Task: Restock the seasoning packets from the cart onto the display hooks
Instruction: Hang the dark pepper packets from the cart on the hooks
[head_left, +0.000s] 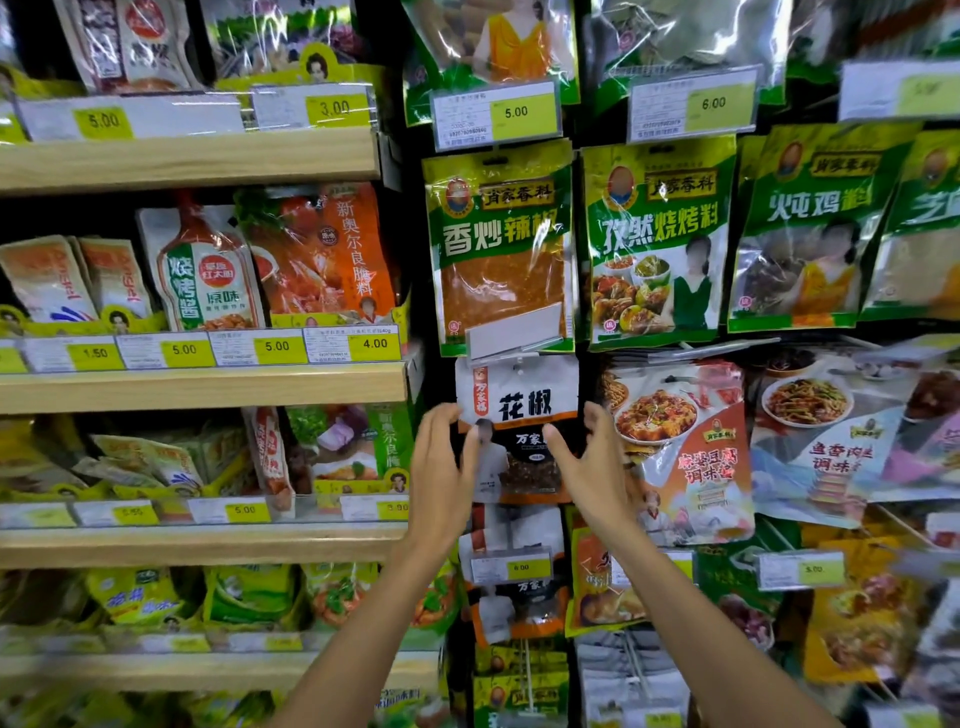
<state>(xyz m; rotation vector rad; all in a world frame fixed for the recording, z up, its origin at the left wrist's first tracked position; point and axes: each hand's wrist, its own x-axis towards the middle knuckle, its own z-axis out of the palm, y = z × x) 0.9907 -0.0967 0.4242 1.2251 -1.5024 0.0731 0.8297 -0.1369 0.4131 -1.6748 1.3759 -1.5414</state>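
Observation:
A white, black and orange peppercorn seasoning packet (519, 415) hangs on a display hook (518, 364) in the middle of the hook wall, under a blank tilted tag holder (514, 330). My left hand (441, 462) holds the packet's left edge, thumb on its front. My right hand (592, 457) holds its right edge, thumb across the front and fingers behind. Both arms reach up from below. The cart is out of view.
Green seasoning packets (501, 244) hang in the row above, and a mapo tofu packet (680, 447) hangs just right. More of the same peppercorn packets (514, 592) hang below. Wooden shelves (202, 387) with sauce pouches and yellow price tags fill the left.

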